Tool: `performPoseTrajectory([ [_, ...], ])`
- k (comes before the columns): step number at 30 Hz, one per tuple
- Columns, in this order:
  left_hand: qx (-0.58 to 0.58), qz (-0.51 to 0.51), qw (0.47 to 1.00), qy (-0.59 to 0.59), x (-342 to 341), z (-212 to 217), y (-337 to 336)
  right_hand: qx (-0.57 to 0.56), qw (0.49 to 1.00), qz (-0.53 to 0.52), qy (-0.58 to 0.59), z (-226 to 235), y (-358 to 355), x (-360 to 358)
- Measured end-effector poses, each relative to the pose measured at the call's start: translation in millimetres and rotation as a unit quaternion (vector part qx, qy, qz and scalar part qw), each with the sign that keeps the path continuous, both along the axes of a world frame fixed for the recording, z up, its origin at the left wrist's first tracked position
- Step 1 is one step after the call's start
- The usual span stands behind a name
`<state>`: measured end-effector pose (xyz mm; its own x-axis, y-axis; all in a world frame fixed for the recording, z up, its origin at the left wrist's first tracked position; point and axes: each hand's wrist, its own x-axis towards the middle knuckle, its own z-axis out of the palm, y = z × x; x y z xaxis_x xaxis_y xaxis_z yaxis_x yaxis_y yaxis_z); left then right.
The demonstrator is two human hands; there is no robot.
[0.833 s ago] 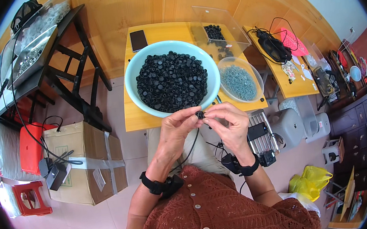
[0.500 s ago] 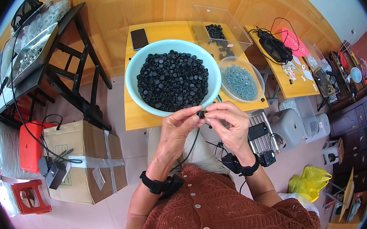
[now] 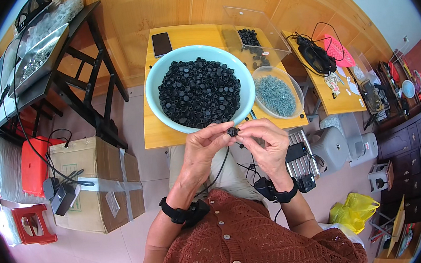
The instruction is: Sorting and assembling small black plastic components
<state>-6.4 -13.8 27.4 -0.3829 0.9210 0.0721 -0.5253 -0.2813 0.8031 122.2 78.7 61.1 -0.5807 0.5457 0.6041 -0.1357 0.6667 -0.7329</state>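
Note:
Pinched between the thumb and fingers of my left hand point(image 3: 200, 152) is a small round black plastic cap point(image 3: 232, 131), held just past the table's near edge. The fingertips of my right hand point(image 3: 268, 143) are closed together against the cap's right side; whatever they grip is too small to make out. Beyond my hands a light blue basin point(image 3: 152, 104) holds a heap of black caps point(image 3: 199, 92). To its right, a round clear tub point(image 3: 298, 97) contains many small silvery screws point(image 3: 274, 95).
On the yellow table point(image 3: 152, 134) are a phone point(image 3: 161, 45) and a clear bin point(image 3: 274, 34) with more black caps. A black stand point(image 3: 90, 92) and a cardboard box point(image 3: 91, 186) are at left. A second table point(image 3: 336, 100) stands at right.
Both hands stay together around the cap, with only a slight shift of the right fingers. The whole view has moved a little; nothing is let go.

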Motion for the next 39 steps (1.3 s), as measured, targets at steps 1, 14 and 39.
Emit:
performPoseTrajectory([
  [1, 0.001, 0.002, 1.000, 0.004, 0, 0, 0, 0.000, 1.000, -0.001, -0.004, 1, -1, 0],
  [14, -0.002, 0.010, 0.999, 0.045, 1, -1, 0, 0.059, 0.998, -0.012, -0.034, 7, 0, -1],
  [39, -0.018, 0.009, 0.998, 0.060, 3, -2, 3, 0.144, 0.985, -0.015, -0.091, 16, 4, 0],
])
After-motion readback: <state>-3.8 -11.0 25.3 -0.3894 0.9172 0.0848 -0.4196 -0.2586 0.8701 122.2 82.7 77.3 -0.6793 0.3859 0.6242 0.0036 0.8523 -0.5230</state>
